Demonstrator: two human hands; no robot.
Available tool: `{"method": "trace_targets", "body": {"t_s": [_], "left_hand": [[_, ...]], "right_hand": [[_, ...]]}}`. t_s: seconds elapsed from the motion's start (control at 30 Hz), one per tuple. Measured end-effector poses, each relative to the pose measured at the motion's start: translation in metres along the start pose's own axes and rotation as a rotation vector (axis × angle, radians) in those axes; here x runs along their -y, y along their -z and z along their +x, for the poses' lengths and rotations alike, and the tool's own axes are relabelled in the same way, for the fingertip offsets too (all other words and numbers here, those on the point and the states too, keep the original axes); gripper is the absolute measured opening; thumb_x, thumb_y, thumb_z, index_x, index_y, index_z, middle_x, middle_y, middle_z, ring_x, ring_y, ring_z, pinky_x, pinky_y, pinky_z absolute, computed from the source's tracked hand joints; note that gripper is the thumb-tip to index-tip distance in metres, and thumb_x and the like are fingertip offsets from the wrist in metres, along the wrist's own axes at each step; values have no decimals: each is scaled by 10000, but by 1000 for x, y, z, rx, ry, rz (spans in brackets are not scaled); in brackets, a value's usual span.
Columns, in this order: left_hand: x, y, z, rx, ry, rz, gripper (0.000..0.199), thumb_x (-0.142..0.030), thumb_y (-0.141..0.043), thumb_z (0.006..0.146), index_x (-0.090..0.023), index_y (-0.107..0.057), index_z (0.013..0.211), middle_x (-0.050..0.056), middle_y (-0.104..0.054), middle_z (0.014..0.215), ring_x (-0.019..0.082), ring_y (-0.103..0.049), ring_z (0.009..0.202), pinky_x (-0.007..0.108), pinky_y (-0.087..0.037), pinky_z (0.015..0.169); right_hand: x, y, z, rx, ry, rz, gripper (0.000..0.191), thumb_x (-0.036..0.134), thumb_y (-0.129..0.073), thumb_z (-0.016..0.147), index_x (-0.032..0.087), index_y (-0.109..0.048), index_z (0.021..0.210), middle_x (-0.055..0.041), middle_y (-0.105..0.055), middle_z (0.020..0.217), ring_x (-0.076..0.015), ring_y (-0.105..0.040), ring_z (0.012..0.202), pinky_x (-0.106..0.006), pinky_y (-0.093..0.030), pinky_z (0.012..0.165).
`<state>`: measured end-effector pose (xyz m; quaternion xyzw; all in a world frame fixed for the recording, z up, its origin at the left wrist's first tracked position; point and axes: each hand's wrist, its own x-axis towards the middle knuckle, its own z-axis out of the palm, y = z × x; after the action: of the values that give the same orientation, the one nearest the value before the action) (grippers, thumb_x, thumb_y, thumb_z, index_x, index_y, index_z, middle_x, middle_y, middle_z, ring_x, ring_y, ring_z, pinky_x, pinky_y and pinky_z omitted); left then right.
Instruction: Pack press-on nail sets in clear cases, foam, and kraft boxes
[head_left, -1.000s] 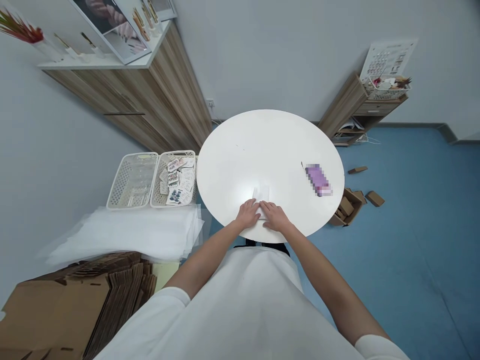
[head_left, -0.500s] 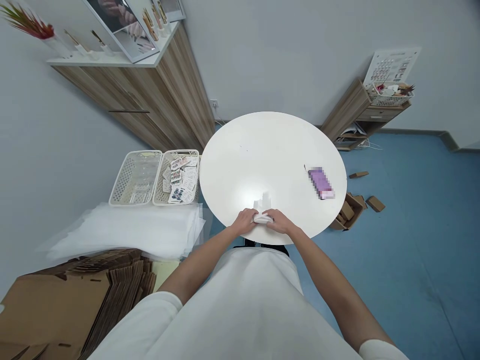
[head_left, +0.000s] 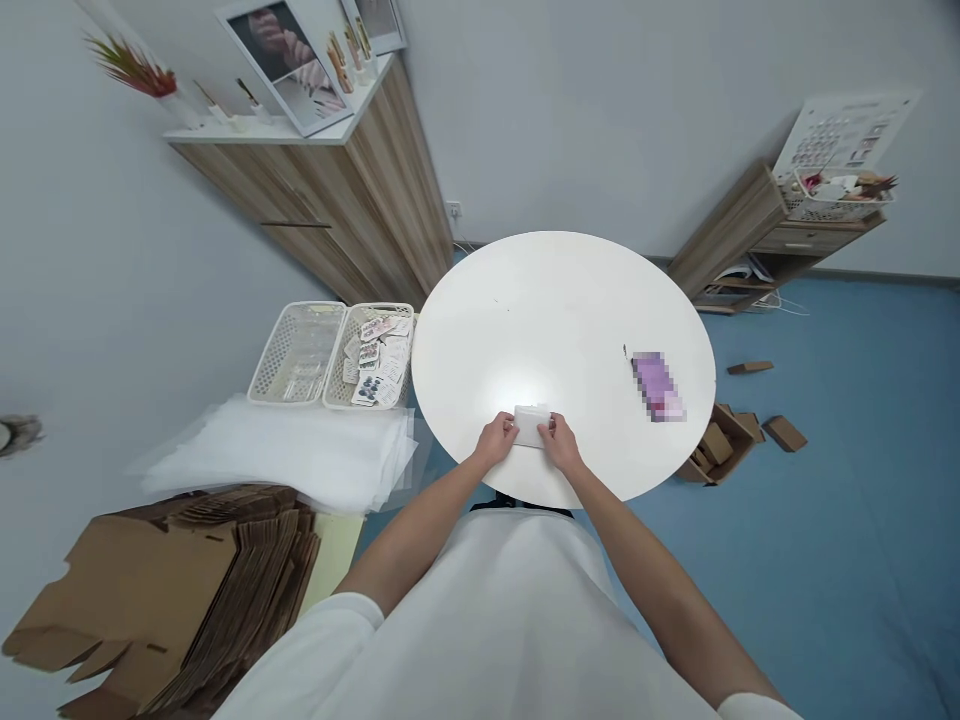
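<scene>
A small white wrapped packet is held near the front edge of the round white table. My left hand grips its left side, fingers closed on it. On its right side, my right hand pinches the packet between thumb and fingers. The packet looks flat and roughly rectangular; what is inside it is hidden.
A blurred purple object lies on the table's right side. Left of the table stand a basket of printed cards, another basket, white foam sheets and flattened cardboard. A box stands at the right.
The loose white sheet end that stretched away from me is now folded into a flat packet. Both hands now hold its sides. The camera view has shifted slightly.
</scene>
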<state>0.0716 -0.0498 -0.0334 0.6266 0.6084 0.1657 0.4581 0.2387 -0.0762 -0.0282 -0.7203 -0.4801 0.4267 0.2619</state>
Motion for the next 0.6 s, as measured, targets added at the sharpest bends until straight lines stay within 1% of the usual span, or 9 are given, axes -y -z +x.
{"method": "trace_targets", "body": {"t_s": [0.07,0.13,0.2,0.3,0.37,0.43,0.53,0.6], "left_hand": [[-1,-3,1,-29,27,11,242,-301,-469,792,-213,-518,1012,12,-612,794,151,-573,739,273,-441,678],[-2,-5,1,-54,28,32,252,-286,-478,786,-204,-536,1017,21,-615,830,149,-572,759,274,-445,708],[-4,-7,2,-66,12,58,275,-261,-480,780,-195,-546,1039,28,-615,861,147,-568,764,279,-445,735],[-7,-10,1,-58,-3,95,296,-232,-471,777,-188,-557,1057,33,-610,875,151,-560,758,290,-444,745],[-9,-12,-1,-54,-2,125,287,-221,-467,774,-190,-572,1040,36,-602,862,158,-553,760,297,-443,745],[-11,-14,-3,-76,10,140,295,-221,-461,776,-193,-573,1048,42,-587,871,164,-547,773,304,-441,752],[-13,-17,-7,-132,48,124,345,-230,-452,782,-196,-538,1114,54,-559,917,167,-539,794,312,-437,769],[-13,-19,-9,-145,75,101,361,-233,-448,782,-196,-526,1132,56,-546,921,168,-536,796,319,-435,775]], "right_hand": [[-5,-1,-5,-68,20,-20,498,370,-454,755,161,-400,1204,-113,-494,1107,-192,-527,875,-325,-418,800],[-8,0,-10,-91,11,-32,518,346,-453,754,154,-387,1231,-129,-465,1143,-191,-530,872,-327,-422,809],[-9,2,-12,-43,7,-25,472,308,-437,759,170,-422,1209,-111,-494,1105,-178,-544,824,-324,-431,791],[-7,5,-8,51,28,-13,382,228,-417,741,194,-506,1111,-64,-551,1018,-159,-554,775,-309,-438,758],[-5,5,-3,72,37,1,392,194,-412,722,199,-509,1102,-47,-568,993,-155,-555,775,-298,-438,750],[-4,4,0,73,48,8,441,190,-417,712,199,-474,1149,-49,-563,1006,-162,-551,812,-298,-439,757],[-8,4,-2,16,58,-23,539,234,-444,712,183,-388,1245,-90,-512,1083,-191,-530,884,-318,-436,779],[-11,5,-5,-24,58,-44,577,271,-453,721,189,-350,1282,-108,-481,1116,-194,-532,858,-328,-439,775]]}}
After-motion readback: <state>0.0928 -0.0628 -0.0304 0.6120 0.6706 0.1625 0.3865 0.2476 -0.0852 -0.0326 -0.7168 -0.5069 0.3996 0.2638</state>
